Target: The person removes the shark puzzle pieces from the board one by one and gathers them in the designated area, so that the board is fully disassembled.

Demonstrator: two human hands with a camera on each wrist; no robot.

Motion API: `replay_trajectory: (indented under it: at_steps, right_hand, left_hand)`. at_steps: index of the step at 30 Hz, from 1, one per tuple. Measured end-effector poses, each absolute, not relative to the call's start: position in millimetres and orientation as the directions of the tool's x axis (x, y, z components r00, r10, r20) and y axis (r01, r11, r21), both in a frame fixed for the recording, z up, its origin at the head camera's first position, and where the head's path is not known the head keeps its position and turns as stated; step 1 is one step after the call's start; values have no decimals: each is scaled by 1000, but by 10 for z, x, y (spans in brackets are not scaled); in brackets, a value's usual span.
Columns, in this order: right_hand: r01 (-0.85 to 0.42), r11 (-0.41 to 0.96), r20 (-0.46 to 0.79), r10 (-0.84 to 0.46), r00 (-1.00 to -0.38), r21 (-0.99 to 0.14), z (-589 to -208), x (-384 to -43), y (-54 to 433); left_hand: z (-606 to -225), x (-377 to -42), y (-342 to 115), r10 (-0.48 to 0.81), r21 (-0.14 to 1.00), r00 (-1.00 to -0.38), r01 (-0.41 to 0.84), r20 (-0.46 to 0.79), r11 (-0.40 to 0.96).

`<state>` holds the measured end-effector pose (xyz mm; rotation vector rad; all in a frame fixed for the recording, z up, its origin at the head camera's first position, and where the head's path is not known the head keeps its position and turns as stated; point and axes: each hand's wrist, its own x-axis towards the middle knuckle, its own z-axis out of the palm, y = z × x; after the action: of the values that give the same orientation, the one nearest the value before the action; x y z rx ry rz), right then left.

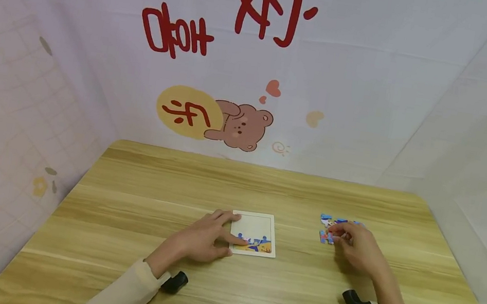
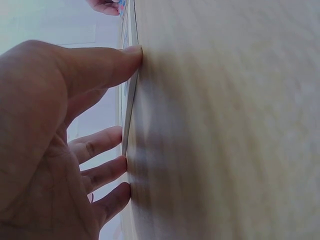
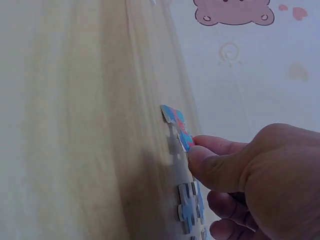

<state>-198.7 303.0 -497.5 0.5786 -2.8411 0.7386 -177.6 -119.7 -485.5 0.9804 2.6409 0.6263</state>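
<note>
So the right hand (image 1: 358, 246) has its thumb and index finger pinched on one end of a blue-and-red jigsaw piece (image 3: 178, 125), with the long side pointing left, roughly toward the puzzle tray (image 1: 254, 223). That tray is well off to the left of those fingertips, so the left hand (image 1: 205, 237) is way closer: fingers spread apart, thumb and other fingertips at the tray's left side, index finger resting on the joined pieces (image 1: 265, 247) along the near edge. The loose pieces (image 3: 187, 207) lie on the wooden table (image 1: 175, 173) right by the right hand. From the head view you can't really judge the pinched piece's tilt; the right wrist view shows it angled, with a shadow underneath. The left wrist view hides that index fingertip but shows the thumb on the tray's rim.
</note>
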Motion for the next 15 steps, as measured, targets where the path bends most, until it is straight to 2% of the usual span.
replay_trajectory:
  at_steps: [5,15]
  right_hand:
    - [-415,812,273,-325,-906,-410,-5025,-2009,3006]
    - [-364,835,212,-301,-930,-412,-4986,-1988,3017]
  left_hand:
    - [-4857,-1777,-1209,668,478,-739,558,-85,678]
    - [-4870,-1788,-1209,670,487,-737,556,-86,674]
